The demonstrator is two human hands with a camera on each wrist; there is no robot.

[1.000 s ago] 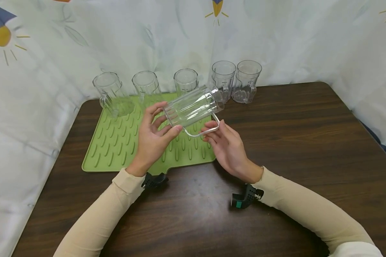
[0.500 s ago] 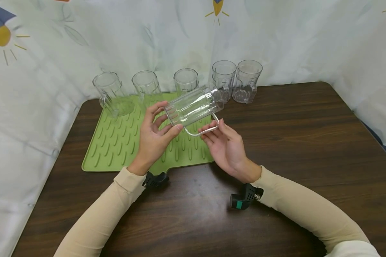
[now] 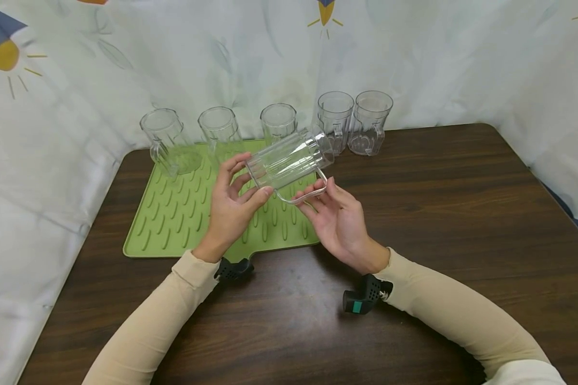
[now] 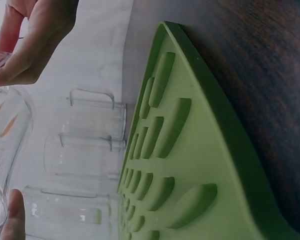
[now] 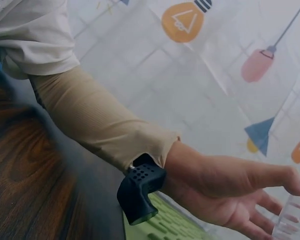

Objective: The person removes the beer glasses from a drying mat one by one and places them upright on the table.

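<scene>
A clear mug (image 3: pixel 289 160) with a looped handle is held tilted above the green ridged mat (image 3: pixel 161 230). At its lower left end, my left hand (image 3: pixel 231 206) grips it between thumb and spread fingers. My right hand (image 3: pixel 339 224) pinches the handle (image 3: pixel 301 199) with thumb and fingers, palm turned up. The left wrist view has part of the mug (image 4: pixel 7 130) at its left edge and the right hand (image 4: pixel 37 42) above. From the right wrist view, the left hand (image 5: pixel 230 185) shows side-on, its thumb against the mug's end (image 5: pixel 292 215).
Upright clear mugs stand along the back: one at the mat's left (image 3: pixel 170 144), one beside it (image 3: pixel 220 131), and another (image 3: pixel 278 120) partly behind the held mug. Two more, a near one (image 3: pixel 334 115) and a far right one (image 3: pixel 370 123), stand on the dark wooden table (image 3: pixel 438 214). A white curtain (image 3: pixel 438 59) hangs behind.
The mug stays almost still in the air. My right hand has shifted slightly left, its fingers a little straighter under the handle. My left hand keeps its grip.
</scene>
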